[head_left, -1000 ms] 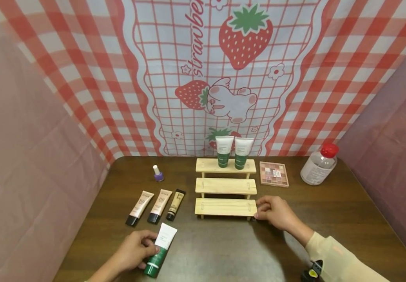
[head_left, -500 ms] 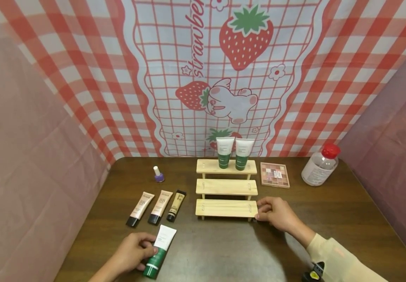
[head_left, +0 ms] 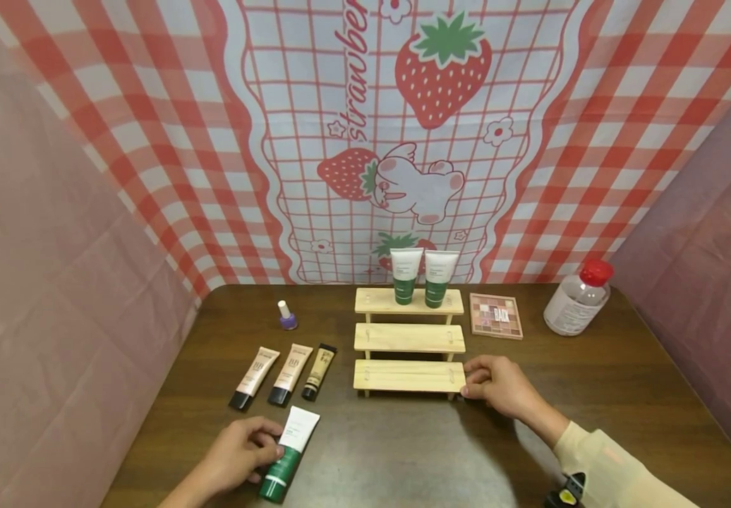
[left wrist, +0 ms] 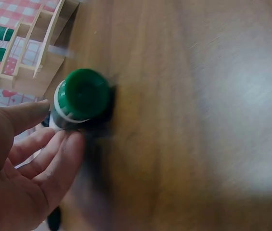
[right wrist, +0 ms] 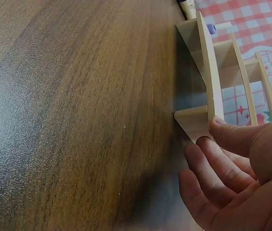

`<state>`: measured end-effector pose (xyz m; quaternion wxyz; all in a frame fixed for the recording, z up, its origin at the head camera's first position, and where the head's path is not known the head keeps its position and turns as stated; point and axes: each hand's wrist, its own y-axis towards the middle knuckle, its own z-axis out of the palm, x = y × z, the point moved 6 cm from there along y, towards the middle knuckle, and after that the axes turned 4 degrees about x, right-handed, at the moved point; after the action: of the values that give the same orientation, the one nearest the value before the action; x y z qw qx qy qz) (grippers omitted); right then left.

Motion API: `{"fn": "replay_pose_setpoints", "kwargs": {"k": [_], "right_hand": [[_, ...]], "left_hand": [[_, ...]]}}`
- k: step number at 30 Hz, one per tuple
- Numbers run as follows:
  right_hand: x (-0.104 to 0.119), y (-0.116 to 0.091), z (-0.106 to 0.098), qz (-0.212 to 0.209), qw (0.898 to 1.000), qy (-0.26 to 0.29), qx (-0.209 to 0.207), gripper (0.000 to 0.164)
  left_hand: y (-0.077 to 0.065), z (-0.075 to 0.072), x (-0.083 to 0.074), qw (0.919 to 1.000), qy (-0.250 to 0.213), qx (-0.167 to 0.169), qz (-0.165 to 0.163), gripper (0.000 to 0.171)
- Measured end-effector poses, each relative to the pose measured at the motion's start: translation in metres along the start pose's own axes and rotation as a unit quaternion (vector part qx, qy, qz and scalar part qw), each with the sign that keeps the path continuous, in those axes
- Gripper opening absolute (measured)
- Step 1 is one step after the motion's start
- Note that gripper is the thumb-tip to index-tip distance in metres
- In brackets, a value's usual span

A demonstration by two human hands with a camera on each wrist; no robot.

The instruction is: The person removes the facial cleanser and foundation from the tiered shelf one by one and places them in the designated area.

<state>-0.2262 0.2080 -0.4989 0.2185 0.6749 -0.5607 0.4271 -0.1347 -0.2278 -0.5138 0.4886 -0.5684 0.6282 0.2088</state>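
My left hand (head_left: 241, 450) pinches a white and green cream tube (head_left: 298, 430) between thumb and fingers, at the table's near left. The tube lies tilted, its green cap (left wrist: 84, 94) facing the left wrist camera. Over at the right, my right hand (head_left: 500, 386) grips the end of the lowest step of a three-step wooden display stand (head_left: 410, 375). The right wrist view has the thumb against the step's edge (right wrist: 214, 91) and fingers curled below. Two smaller white and green tubes, one left (head_left: 406, 276) and one right (head_left: 439, 279), stand upright on the top step.
Left of the stand lie two beige BB tubes, one (head_left: 256, 377) beside the other (head_left: 292, 374), and a gold tube (head_left: 319, 372). A purple nail polish bottle (head_left: 287, 321) stands behind them. An eyeshadow palette (head_left: 494, 315) and a red-capped bottle (head_left: 574, 305) are right of the stand.
Both hands keep their holds, on the cream tube and the stand. The whole scene sits very slightly lower in the head view; nothing else has visibly moved.
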Motion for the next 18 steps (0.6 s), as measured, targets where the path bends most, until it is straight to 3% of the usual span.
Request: {"fn": "replay_pose_setpoints", "kwargs": {"k": [4,8,12,18], "right_hand": [[0.000,0.000,0.000,0.002,1.000,0.000,0.001,0.040],[0.000,0.000,-0.001,0.000,1.000,0.000,-0.001,0.039],[-0.001,0.000,-0.001,-0.002,1.000,-0.001,0.001,0.040],[-0.002,0.001,0.000,-0.002,1.000,0.001,0.002,0.040]], "left_hand": [[0.009,-0.011,-0.020,0.9962,0.075,-0.020,0.039,0.022],[0.027,-0.026,-0.056,0.9849,0.129,-0.068,0.093,0.021],[0.053,-0.033,-0.096,0.9772,0.136,-0.091,0.135,0.023],[0.099,-0.027,-0.156,0.9721,0.126,-0.069,0.185,0.028]]}}
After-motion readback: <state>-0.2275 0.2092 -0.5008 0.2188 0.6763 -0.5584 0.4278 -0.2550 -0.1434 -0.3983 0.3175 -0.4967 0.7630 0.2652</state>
